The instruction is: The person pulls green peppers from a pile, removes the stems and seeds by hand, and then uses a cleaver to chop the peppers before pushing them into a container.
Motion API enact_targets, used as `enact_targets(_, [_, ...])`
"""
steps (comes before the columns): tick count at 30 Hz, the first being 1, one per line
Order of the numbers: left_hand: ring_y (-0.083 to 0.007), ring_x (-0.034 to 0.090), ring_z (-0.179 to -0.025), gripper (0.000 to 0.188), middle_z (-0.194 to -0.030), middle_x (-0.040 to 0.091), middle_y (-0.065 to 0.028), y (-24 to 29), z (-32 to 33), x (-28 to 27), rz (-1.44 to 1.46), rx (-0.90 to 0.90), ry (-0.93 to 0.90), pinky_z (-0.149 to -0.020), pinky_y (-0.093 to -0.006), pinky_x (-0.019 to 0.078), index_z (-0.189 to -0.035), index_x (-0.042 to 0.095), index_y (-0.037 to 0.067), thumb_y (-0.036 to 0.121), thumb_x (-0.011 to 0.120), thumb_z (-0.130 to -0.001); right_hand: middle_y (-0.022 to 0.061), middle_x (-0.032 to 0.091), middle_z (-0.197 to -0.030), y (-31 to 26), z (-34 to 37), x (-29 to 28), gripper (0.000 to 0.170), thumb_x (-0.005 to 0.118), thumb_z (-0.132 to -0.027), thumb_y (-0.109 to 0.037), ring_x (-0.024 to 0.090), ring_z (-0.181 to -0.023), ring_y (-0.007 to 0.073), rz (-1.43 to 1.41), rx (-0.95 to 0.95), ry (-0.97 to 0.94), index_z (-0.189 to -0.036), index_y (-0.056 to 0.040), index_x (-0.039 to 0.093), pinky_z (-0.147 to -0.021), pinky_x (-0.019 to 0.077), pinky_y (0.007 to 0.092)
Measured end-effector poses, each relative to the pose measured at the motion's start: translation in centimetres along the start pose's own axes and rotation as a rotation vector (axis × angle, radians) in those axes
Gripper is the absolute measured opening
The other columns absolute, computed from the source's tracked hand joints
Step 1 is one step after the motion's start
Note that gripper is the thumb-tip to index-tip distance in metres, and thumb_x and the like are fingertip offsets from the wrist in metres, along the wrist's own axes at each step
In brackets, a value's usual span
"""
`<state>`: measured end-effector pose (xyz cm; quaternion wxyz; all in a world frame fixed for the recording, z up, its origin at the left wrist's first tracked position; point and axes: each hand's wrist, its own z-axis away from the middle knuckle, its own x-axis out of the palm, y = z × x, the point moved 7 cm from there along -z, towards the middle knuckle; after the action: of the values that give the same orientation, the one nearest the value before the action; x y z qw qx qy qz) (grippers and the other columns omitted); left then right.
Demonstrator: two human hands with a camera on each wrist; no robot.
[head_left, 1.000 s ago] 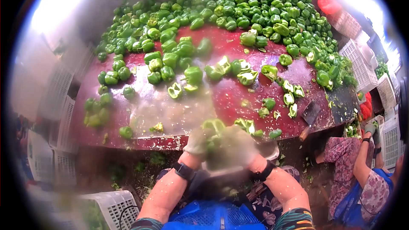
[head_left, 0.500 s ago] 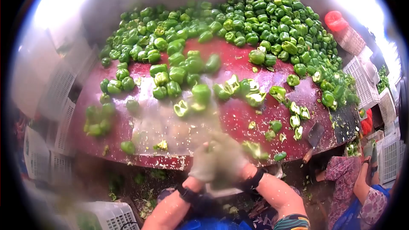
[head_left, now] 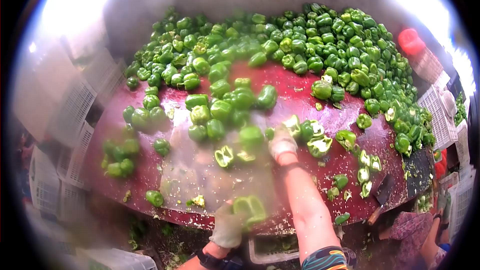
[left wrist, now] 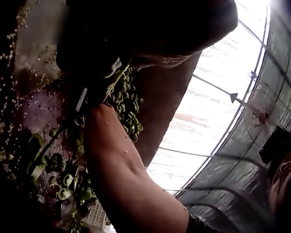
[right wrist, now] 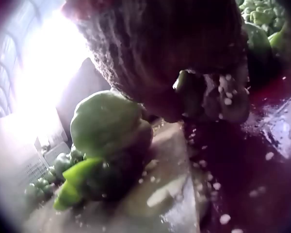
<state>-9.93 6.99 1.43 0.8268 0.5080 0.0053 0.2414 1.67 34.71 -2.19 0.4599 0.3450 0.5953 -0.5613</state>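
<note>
My gloved left hand [head_left: 227, 226] is at the table's front edge, gripping a halved green bell pepper [head_left: 251, 209] with its cut side showing. Farther in on the table, my gloved right hand [head_left: 283, 146] grips a green bell pepper [head_left: 270, 133], mostly hidden by the glove. Just beyond its fingers lies a cut pepper half [head_left: 291, 124]. From the right wrist, seeds cling to the curled fingertips [right wrist: 228, 94], and another green pepper [right wrist: 105, 121] sits beside the hand. The left wrist view is too dark to show what that hand holds.
A large heap of green peppers [head_left: 350, 50] covers the back of the red table [head_left: 295, 210]. Several cut halves [head_left: 364, 175] and a wooden-handled cleaver [head_left: 385, 190] lie at right. A pale tub [head_left: 272, 257] is below the front edge. Another person [head_left: 415, 230] sits at right.
The hands were together at the front edge, then parted. My right hand has reached forward onto the table to a pepper, while the left stays near the edge with the halved one. The head view has shifted.
</note>
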Motion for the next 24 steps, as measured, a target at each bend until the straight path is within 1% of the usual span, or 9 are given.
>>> enact_targets(5, [-0.0169,0.061,-0.068,0.042,-0.088,0.062,-0.0077,0.7,0.3,-0.6,0.081,0.027,0.034,-0.053,-0.0311,0.0552,-0.118,0.056,-0.004,-0.009,0.052,-0.076,0.0231,0.064,-0.121,1.2,4.6,-1.0,0.045,0.064,-0.084,-0.02,0.061,-0.116,0.0377,-0.078,0.134,-0.218,-0.125,-0.0021,0.056,-0.096,0.0497,0.0433])
enact_targets(7, [-0.0172,0.061,-0.067,0.042,-0.087,0.062,-0.0084,0.3,0.1,-1.7,0.088,0.079,0.048,-0.052,-0.0311,0.0549,-0.117,0.057,-0.004,-0.009,0.052,-0.076,0.022,0.066,-0.117,2.5,7.6,-2.7,0.047,0.068,-0.08,-0.022,0.063,-0.11,0.0368,-0.226,0.118,-0.15,-0.122,-0.0048,0.059,-0.094,0.0501,0.0422])
enact_targets(10, [-0.0206,0.064,-0.067,0.039,-0.088,0.062,-0.0101,1.0,0.1,-4.3,0.225,0.184,0.132,-0.051,-0.0321,0.0558,-0.113,0.056,-0.002,-0.008,0.049,-0.076,0.0174,0.067,-0.107,4.3,13.3,-4.8,0.053,0.076,-0.071,-0.022,0.066,-0.097,0.0267,-0.587,0.118,-0.068,-0.119,-0.0036,0.061,-0.083,0.0539,0.0359])
enact_targets(11, [-0.0211,0.064,-0.067,0.038,-0.088,0.062,-0.0101,1.6,0.6,-5.6,0.285,0.226,0.156,-0.051,-0.0323,0.0561,-0.112,0.057,-0.001,-0.007,0.049,-0.076,0.0127,0.066,-0.104,4.6,15.2,-5.8,0.051,0.075,-0.071,-0.011,0.065,-0.095,0.0224,-0.543,-0.034,0.054,-0.119,-0.004,0.059,-0.078,0.055,0.0329])
enact_targets(13, [-0.0221,0.065,-0.068,0.035,-0.089,0.062,-0.0096,4.1,2.8,-9.2,0.172,0.331,0.237,-0.052,-0.033,0.0572,-0.108,0.058,0.001,-0.007,0.047,-0.076,0.0077,0.063,-0.101,4.8,19.8,-6.5,0.051,0.071,-0.071,0.001,0.063,-0.095,0.0191,-1.07,-0.022,-0.056,-0.12,-0.0053,0.058,-0.078,0.055,0.0314])
enact_targets(17, [-0.018,0.063,-0.069,0.032,-0.084,0.062,-0.0042,6.2,9.4,-21.1,0.035,0.521,0.488,-0.056,-0.0309,0.0545,-0.104,0.061,0.004,-0.007,0.05,-0.077,0.0037,0.062,-0.101,5.2,24.4,-7.9,0.052,0.068,-0.071,0.008,0.062,-0.091,0.014,-1.191,-0.17,0.023,-0.12,-0.0064,0.058,-0.078,0.0543,0.0273])
enact_targets(19, [-0.0143,0.062,-0.07,0.03,-0.084,0.063,-0.0018,6.7,14.2,-29.9,-0.148,0.657,0.733,-0.06,-0.0285,0.0525,-0.103,0.063,0.004,-0.008,0.053,-0.077,0.0039,0.063,-0.1,6.6,25.0,-7.8,0.053,0.068,-0.073,0.006,0.061,-0.08,0.0128,-1.204,-0.118,0.067,-0.123,-0.006,0.057,-0.067,0.0539,0.0248])
enact_targets(21, [-0.0128,0.061,-0.071,0.03,-0.086,0.064,-0.0013,6.5,21.5,-39.2,-0.552,0.738,1.031,-0.063,-0.0281,0.0517,-0.103,0.064,0.003,-0.009,0.055,-0.077,0.0045,0.063,-0.1,9.2,25.5,-6.6,0.055,0.068,-0.075,0.004,0.059,-0.069,0.0115,-1.243,0.003,0.009,-0.128,-0.0051,0.055,-0.052,0.0493,0.0229])
enact_targets(24, [-0.0151,0.062,-0.072,0.032,-0.087,0.065,-0.0037,3.1,34.0,-51.3,-0.37,0.785,1.294,-0.063,-0.0299,0.0524,-0.109,0.064,0.003,-0.006,0.055,-0.08,0.0039,0.063,-0.095,11.2,26.6,-5.9,0.058,0.068,-0.078,0.002,0.057,-0.062,0.0105,-1.273,0.095,0.068,-0.134,-0.0058,0.052,-0.045,0.0454,0.0222])
